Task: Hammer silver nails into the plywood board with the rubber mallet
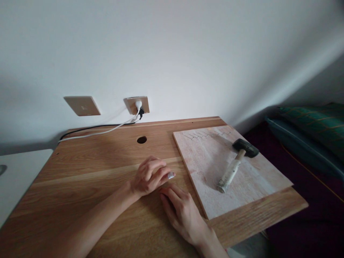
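My left hand (149, 176) rests on the wooden desk (88, 179) near its middle, knuckles up and fingers curled together. A small white piece (171, 175) shows at its fingertips; whether it is tape on a finger or something pinched I cannot tell. My right hand (181, 211) lies flat on the desk just in front of the left, palm down, its fingers stretched out and almost touching the left hand's. It holds nothing. Both hands sit just left of a pale board (204, 168).
The pale board lies on the desk's right part, and a mallet (236, 163) with a black head and light handle lies on it. A cable hole (142, 139), a plugged wall socket (137, 104) with cables and a blank wall plate (82, 105) are behind. Green bedding (314, 125) lies at the right.
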The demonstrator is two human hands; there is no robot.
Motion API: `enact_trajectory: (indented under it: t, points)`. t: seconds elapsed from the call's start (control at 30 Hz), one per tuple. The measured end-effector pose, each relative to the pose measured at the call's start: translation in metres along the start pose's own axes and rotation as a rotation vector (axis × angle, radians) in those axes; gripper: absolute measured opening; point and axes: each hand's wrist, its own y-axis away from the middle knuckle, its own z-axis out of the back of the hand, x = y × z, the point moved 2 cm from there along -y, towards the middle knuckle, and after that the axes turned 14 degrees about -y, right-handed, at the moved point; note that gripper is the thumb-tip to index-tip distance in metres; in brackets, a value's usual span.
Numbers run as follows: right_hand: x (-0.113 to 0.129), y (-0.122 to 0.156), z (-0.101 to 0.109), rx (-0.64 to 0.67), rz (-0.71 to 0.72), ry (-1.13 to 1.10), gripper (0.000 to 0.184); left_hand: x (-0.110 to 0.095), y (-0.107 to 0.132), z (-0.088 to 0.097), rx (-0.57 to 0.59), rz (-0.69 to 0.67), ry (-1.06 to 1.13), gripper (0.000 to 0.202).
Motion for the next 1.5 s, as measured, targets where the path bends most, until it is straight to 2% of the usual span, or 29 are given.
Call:
enact_trajectory:
  t: [0.07,0.2,0.27,1.13,1.5]
  points:
    - [-0.001,0.000,0.000,-0.003,0.003,-0.002,0.020,-0.002,-0.001,0.000,-0.046,-0.116,-0.099,0.014]
    - [-0.002,0.000,-0.001,0.000,0.019,0.006,0.021,-0.014,-0.003,0.002,-0.276,-0.498,-0.379,0.009]
    - [-0.001,0.000,-0.001,0.001,0.011,0.020,0.021,-0.019,-0.004,0.003,-0.337,-0.587,-0.473,0.010]
    - [0.001,0.000,0.000,0.005,0.017,0.017,0.021,-0.018,-0.003,0.001,-0.349,-0.612,-0.554,0.011]
    - [-0.001,0.001,0.000,0.006,0.005,0.047,0.020,-0.015,-0.004,-0.001,-0.334,-0.472,-0.561,0.011]
